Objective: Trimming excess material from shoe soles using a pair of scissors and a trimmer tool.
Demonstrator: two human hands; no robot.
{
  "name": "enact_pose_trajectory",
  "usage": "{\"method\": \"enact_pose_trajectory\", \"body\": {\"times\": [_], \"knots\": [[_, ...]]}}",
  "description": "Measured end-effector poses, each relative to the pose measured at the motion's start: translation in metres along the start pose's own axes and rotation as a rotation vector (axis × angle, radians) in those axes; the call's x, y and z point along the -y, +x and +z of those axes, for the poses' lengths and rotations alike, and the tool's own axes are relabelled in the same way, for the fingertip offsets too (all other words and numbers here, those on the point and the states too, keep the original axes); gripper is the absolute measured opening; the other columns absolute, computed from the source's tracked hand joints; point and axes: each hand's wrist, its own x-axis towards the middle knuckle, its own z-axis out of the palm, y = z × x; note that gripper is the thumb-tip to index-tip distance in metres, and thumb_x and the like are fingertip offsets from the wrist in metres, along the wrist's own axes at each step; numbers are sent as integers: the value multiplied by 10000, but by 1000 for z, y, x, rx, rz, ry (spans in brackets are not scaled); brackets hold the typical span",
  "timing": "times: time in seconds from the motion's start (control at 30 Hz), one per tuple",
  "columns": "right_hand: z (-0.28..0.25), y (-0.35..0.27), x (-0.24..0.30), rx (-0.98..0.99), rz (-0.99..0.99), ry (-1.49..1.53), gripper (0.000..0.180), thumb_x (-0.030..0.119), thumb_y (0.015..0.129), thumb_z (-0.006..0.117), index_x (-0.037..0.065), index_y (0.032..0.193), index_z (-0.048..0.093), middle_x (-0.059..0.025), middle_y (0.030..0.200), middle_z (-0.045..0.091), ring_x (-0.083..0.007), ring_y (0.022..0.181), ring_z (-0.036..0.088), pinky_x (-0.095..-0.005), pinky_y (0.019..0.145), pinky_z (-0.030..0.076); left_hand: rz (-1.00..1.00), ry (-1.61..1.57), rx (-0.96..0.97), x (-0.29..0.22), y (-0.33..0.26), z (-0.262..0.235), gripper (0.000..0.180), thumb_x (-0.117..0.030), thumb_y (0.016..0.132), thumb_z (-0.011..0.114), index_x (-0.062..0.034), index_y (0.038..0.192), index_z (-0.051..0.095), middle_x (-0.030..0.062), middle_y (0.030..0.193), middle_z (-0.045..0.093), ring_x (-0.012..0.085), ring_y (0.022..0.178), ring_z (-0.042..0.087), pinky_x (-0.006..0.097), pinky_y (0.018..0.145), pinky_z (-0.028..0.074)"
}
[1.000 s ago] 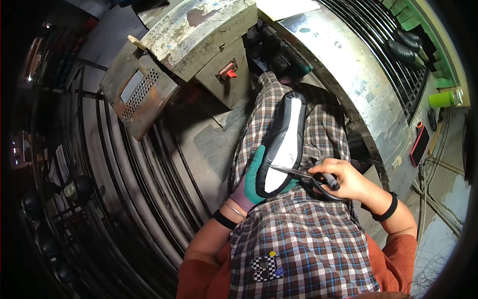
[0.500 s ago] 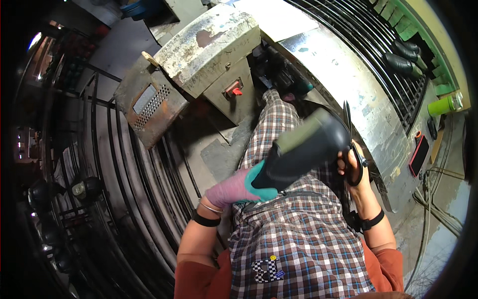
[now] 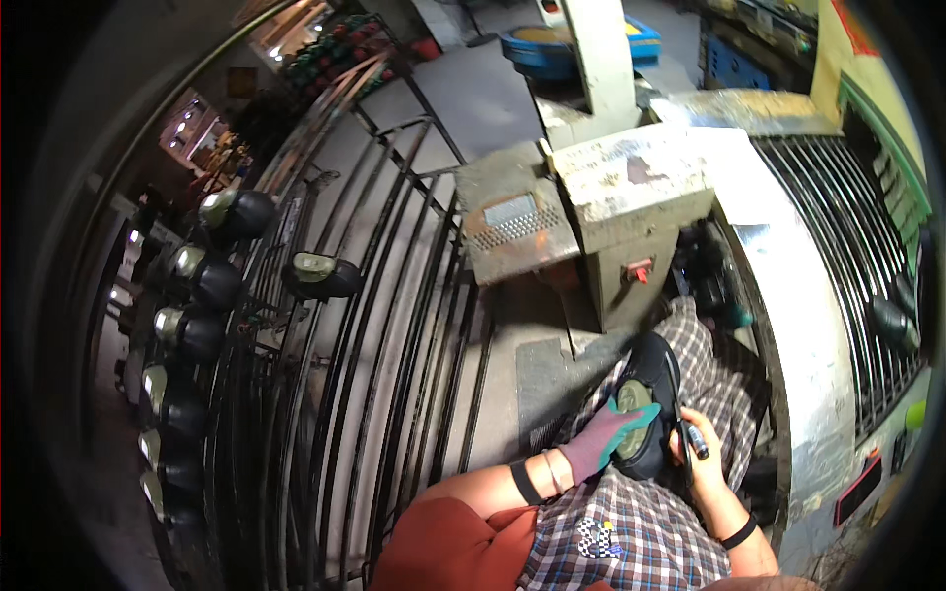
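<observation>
On my lap lies a black shoe (image 3: pixel 645 461), with an olive shoe last (image 3: pixel 634 399) showing in its opening. My left hand (image 3: pixel 599 441), in a pink and green knit glove, is closed on the shoe at that opening. My bare right hand (image 3: pixel 702 465) is closed round black-handled scissors (image 3: pixel 687 431) at the shoe's right side. The blades lie along the dark upper, and I cannot tell whether they touch it. A checked apron (image 3: pixel 650 527) covers my lap under the shoe.
Black metal rack bars (image 3: pixel 394 364) run along my left, carrying a lone shoe (image 3: pixel 325 279) and a row of several shoes (image 3: pixel 204 279). Ahead stands a worn metal machine (image 3: pixel 631 222) with a red switch (image 3: pixel 639 270). A metal bench (image 3: pixel 803 325) with slatted bars is to my right.
My view has swung left, bringing the rack of shoes into sight. The shoe has turned from slanting sideways to lying lengthwise with its opening up. Both hands still hold their things.
</observation>
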Motion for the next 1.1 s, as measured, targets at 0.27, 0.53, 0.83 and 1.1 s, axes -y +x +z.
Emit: {"method": "enact_pose_trajectory", "body": {"times": [0.27, 0.53, 0.83, 1.1], "knots": [[-2, 3, -8, -4, -86, 5, 461, 18, 828, 670, 27, 1251, 487, -29, 760, 552, -91, 585, 529, -207, 495, 417, 323, -263, -198, -67, -88, -41, 369, -135, 956, 511, 19, 1292, 521, 96, 1196, 612, 165, 1080, 611, 297, 956, 496], [-19, -16, -17, -151, -7, -39, 455, 49, 821, 695, 35, 1236, 510, -2, 769, 541, -64, 602, 508, -192, 524, 408, 1139, -81, -541, -229, -91, -88, 454, -78, 841, 685, -56, 1266, 524, 53, 1126, 608, 180, 1007, 608, 333, 890, 508], [-8, -15, -12, -258, 115, -75, 458, 55, 781, 741, 26, 1196, 551, -11, 907, 529, -69, 760, 514, -191, 666, 442, 1161, -44, -1507, -412, -32, -255, 872, -227, 727, 806, 29, 1398, 312, 182, 1300, 524, 299, 1107, 573, 435, 932, 482], [4, -2, -5, -179, -96, -557, 408, 96, 741, 764, 14, 1108, 607, -100, 1099, 605, -193, 1043, 567, -301, 938, 416, 874, 460, -1733, -402, -43, -247, 692, -220, 866, 657, -114, 1456, 311, 219, 1399, 434, 344, 1215, 509, 401, 982, 448]]}}
